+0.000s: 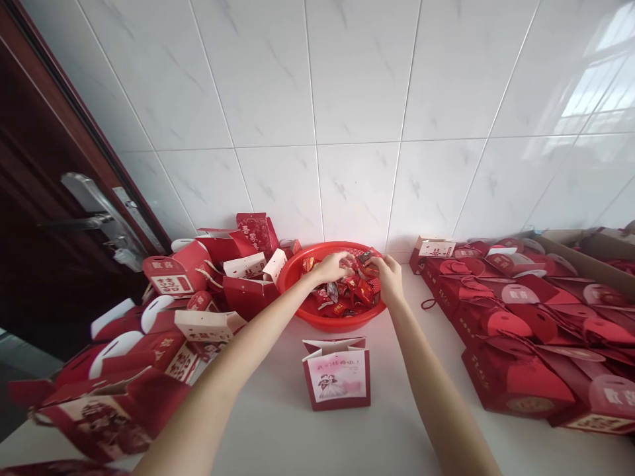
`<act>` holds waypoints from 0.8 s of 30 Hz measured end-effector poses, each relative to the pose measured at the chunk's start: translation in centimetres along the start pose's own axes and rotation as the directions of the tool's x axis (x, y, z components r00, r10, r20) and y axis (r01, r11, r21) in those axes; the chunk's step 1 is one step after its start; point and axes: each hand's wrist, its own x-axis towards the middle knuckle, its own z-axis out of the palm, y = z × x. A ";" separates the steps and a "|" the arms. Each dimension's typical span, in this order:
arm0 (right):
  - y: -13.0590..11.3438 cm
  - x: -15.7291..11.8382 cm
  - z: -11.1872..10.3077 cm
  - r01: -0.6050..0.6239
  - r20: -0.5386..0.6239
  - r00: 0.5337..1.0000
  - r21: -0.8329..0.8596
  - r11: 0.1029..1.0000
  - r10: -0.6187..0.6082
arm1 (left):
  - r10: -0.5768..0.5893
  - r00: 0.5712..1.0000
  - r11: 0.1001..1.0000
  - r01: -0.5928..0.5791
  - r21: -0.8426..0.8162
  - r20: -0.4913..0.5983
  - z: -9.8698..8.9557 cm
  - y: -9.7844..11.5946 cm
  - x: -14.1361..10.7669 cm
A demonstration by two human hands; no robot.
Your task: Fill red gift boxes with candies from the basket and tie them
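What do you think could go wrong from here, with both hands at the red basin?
The left hand and right hand are over loose wrapped packets in the red basin, so some might get knocked over its rim. The open box stands in front of it, so a hand drawn back could tip it.

Soft daylight is spread over the desk (322, 443); a bright window reflection (598, 82) is thrown as glare across the wall tiles (360, 79). Outer edges are stretched and softly blurred.
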 end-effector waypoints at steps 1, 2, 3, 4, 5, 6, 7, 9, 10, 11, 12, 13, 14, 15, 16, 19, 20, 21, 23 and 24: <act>0.0 0.1 -0.1 0.003 -0.023 1.000 0.034 0.999 -0.002 | -0.027 0.999 0.998 0.025 0.061 0.030 0.2 -0.1 0.3; 0.0 0.1 -0.2 0.005 -0.037 0.999 0.065 0.998 -0.003 | -0.052 0.997 0.992 0.045 0.119 0.060 0.5 -0.2 0.6; -0.1 0.1 -0.3 0.006 -0.045 0.999 0.093 0.996 -0.002 | -0.075 0.993 0.984 0.059 0.171 0.087 0.8 -0.3 0.9; -0.2 0.1 -0.3 0.005 -0.048 0.999 0.116 0.993 0.000 | -0.095 0.989 0.974 0.070 0.214 0.110 1.2 -0.4 1.2; -0.3 0.1 -0.3 0.005 -0.050 0.999 0.137 0.991 0.002 | -0.112 0.985 0.965 0.077 0.250 0.128 1.6 -0.4 1.4; -0.4 0.1 -0.3 0.004 -0.052 0.999 0.155 0.988 0.005 | -0.125 0.982 0.957 0.082 0.278 0.139 1.9 -0.4 1.6; -0.4 0.1 -0.3 0.003 -0.057 0.998 0.172 0.985 0.007 | -0.133 0.981 0.950 0.086 0.300 0.141 2.1 -0.5 1.7; -0.5 0.1 -0.2 0.005 -0.074 0.997 0.202 0.979 0.010 | -0.139 0.982 0.938 0.089 0.334 0.129 2.3 -0.6 1.8; -0.5 0.2 -0.2 0.007 -0.084 0.996 0.215 0.977 0.011 | -0.139 0.982 0.934 0.087 0.348 0.128 2.3 -0.6 1.8; -0.4 0.2 -0.2 0.008 -0.093 0.996 0.226 0.974 0.014 | -0.139 0.981 0.930 0.083 0.359 0.133 2.4 -0.7 1.7; -0.4 0.3 -0.2 0.007 -0.099 0.995 0.233 0.972 0.017 | -0.139 0.980 0.926 0.077 0.368 0.144 2.4 -0.8 1.6; -0.3 0.4 -0.2 0.003 -0.100 0.995 0.237 0.972 0.022 | -0.138 0.978 0.925 0.070 0.374 0.158 2.5 -0.9 1.4; -0.3 0.5 -0.2 -0.004 -0.095 0.995 0.237 0.972 0.028 | -0.134 0.976 0.925 0.062 0.376 0.170 2.7 -0.9 1.3; -0.2 0.5 -0.2 -0.014 -0.086 0.996 0.233 0.972 0.035 | -0.128 0.976 0.926 0.054 0.375 0.176 3.0 -0.9 1.2; -0.2 0.5 -0.2 -0.023 -0.076 0.996 0.228 0.973 0.041 | -0.121 0.977 0.928 0.048 0.370 0.176 3.3 -0.9 1.1; -0.2 0.4 -0.2 -0.042 -0.048 0.997 0.212 0.976 0.053 | -0.095 0.984 0.942 0.039 0.333 0.154 4.2 -0.8 1.1; -0.3 0.4 -0.2 -0.043 -0.043 0.998 0.208 0.977 0.053 | -0.087 0.986 0.950 0.040 0.309 0.142 4.3 -0.8 1.2; -0.3 0.3 -0.3 -0.042 -0.038 0.998 0.205 0.978 0.051 | -0.080 0.989 0.960 0.042 0.277 0.125 4.2 -0.8 1.3; -0.3 0.3 -0.3 -0.038 -0.030 0.999 0.198 0.979 0.045 | -0.065 0.995 0.980 0.049 0.191 0.073 3.7 -0.9 1.6; -0.2 0.3 -0.4 -0.036 -0.028 0.999 0.196 0.980 0.043 | -0.055 0.998 0.989 0.049 0.138 0.038 3.2 -1.0 1.7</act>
